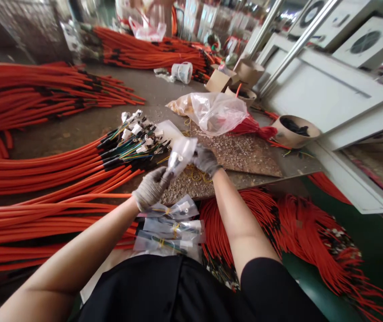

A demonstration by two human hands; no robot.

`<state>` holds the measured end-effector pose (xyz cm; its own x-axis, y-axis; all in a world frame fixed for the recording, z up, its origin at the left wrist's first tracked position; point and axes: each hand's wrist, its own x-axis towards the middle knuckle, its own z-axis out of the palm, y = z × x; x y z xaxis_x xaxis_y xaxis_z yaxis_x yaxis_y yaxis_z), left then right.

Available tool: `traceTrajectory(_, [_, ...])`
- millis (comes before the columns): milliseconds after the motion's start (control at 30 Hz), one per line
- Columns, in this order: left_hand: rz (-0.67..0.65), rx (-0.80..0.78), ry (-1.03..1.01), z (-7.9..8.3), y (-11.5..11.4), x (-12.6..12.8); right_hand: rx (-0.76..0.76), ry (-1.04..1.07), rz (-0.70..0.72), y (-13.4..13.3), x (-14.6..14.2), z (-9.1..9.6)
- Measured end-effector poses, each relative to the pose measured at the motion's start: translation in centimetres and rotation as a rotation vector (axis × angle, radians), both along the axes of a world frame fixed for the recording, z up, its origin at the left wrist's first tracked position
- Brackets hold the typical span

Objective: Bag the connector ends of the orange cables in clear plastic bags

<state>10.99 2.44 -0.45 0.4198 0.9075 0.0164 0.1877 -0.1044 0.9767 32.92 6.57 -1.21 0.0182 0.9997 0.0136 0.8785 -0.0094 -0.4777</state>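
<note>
Gloved fingers at work here, left hand (153,188) and right hand (205,160) both gripping one clear plastic sleeve (182,153) above the worktop (294,167), just right of the white connectors (137,129) on orange cables (40,174)!

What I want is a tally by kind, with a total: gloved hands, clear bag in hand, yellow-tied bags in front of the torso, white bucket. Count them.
Gloved hands: 2
Clear bag in hand: 1
Yellow-tied bags: 3
White bucket: 1
Total: 7
</note>
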Motion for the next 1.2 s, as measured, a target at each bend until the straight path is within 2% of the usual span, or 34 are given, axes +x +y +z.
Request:
traceTrajectory(67, [0.074,-0.034,-0.173,0.4,1.3,-0.3,-0.041,-0.246,-0.059,2.5,0.1,-0.1])
traceTrajectory(167, [0.080,-0.036,-0.272,1.8,2.9,-1.0,-0.053,-0.293,-0.073,3.0,-0.6,0.1])
traceTrajectory(233, [0.077,-0.022,-0.298,2.2,3.4,-1.2,-0.014,-0.125,-0.035,1.5,-1.4,0.6])
traceTrajectory(300, [0.042,-0.030,-0.313,1.9,3.4,-0.9,0.065,0.138,0.079,-1.0,-2.5,1.1])
traceTrajectory(400, [-0.125,-0.064,-0.232,0.6,3.1,-0.4,0.255,0.538,0.164,-4.9,-4.7,1.5])
traceTrajectory(467, [-0.212,-0.054,-0.156,-0.1,2.7,-0.4,0.290,0.731,0.087,-6.9,-6.1,1.5])
traceTrajectory(567, [-0.253,-0.029,-0.140,0.0,2.2,-1.1,0.250,0.926,-0.084,-8.7,-7.5,1.2])
traceTrajectory(667, [-0.270,-0.058,-0.174,0.7,1.8,-1.8,0.335,0.856,-0.175,-9.2,-8.0,1.5])
traceTrajectory(767, [-0.283,-0.071,-0.211,0.9,1.5,-1.8,0.429,0.685,-0.162,-9.2,-7.9,2.4])
traceTrajectory(800, [-0.263,-0.046,-0.211,0.8,1.5,-1.6,0.442,0.690,-0.167,-9.2,-8.0,2.7])
traceTrajectory(867, [-0.197,0.018,-0.197,0.6,1.5,-1.3,0.399,0.875,-0.195,-9.6,-8.2,2.8])
traceTrajectory(900, [-0.162,0.043,-0.200,0.4,1.5,-1.1,0.316,1.030,-0.197,-9.9,-8.3,2.7])
traceTrajectory(967, [-0.131,0.057,-0.230,0.3,1.7,-1.0,0.041,1.322,-0.137,-11.0,-8.4,2.2])
traceTrajectory(1000, [-0.143,0.053,-0.242,0.3,1.9,-1.0,-0.112,1.394,-0.073,-11.6,-8.3,1.9])
traceTrajectory(1033, [-0.174,0.047,-0.243,0.3,2.1,-1.1,-0.223,1.405,-0.004,-12.1,-7.9,1.9])
traceTrajectory(1067, [-0.215,0.041,-0.234,0.3,2.2,-1.1,-0.259,1.367,0.051,-12.5,-7.3,2.1])
traceTrajectory(1100, [-0.255,0.041,-0.220,0.3,2.4,-1.1,-0.213,1.293,0.078,-12.7,-6.5,2.6])
traceTrajectory(1200, [-0.276,0.113,-0.102,0.0,2.3,-0.8,0.216,0.852,0.011,-11.6,-3.7,5.7])
